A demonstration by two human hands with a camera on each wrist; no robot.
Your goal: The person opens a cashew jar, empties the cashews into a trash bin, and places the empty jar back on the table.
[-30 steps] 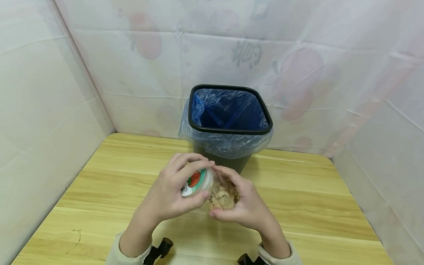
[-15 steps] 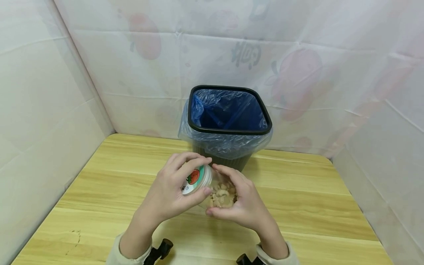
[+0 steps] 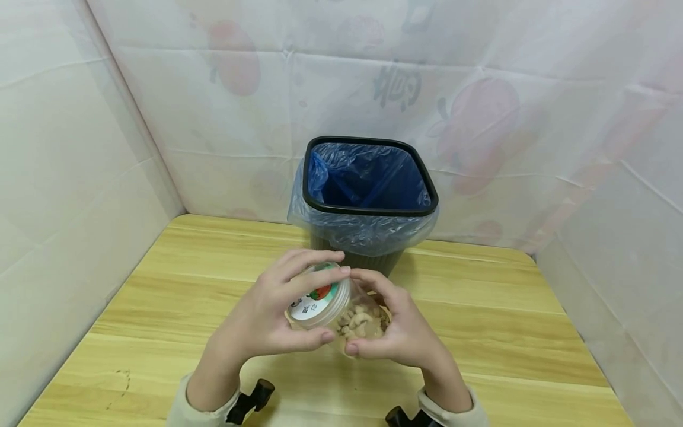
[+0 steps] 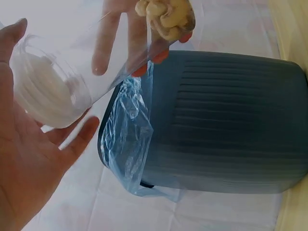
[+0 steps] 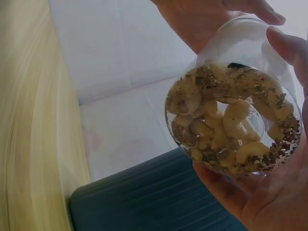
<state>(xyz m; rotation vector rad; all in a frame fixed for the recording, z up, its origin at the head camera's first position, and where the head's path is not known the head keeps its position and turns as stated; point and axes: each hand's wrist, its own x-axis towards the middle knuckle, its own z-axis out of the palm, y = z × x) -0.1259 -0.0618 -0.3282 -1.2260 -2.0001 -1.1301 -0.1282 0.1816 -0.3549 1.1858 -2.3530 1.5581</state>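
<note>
A clear plastic jar is held tilted between both hands above the table. My left hand is round its lid, which is white-edged with a red cartoon fruit print. In the left wrist view these fingers are spread loosely about the lid, with a gap at one side. My right hand grips the jar's body, fingers on the far side and thumb on the near side. Through the jar's base, the right wrist view shows cashew nuts and dark crumbs. The lid stays on the jar.
Behind the hands a dark ribbed bin stands on the wooden table, with a blue plastic liner folded over its rim. Pale printed cloth walls enclose the back and sides. Faint dark marks lie at the left.
The lid's print has turned and shifted slightly right and down. My left hand has shifted its fingers along the lid and spread its thumb wider. My right hand keeps its grip on the jar.
</note>
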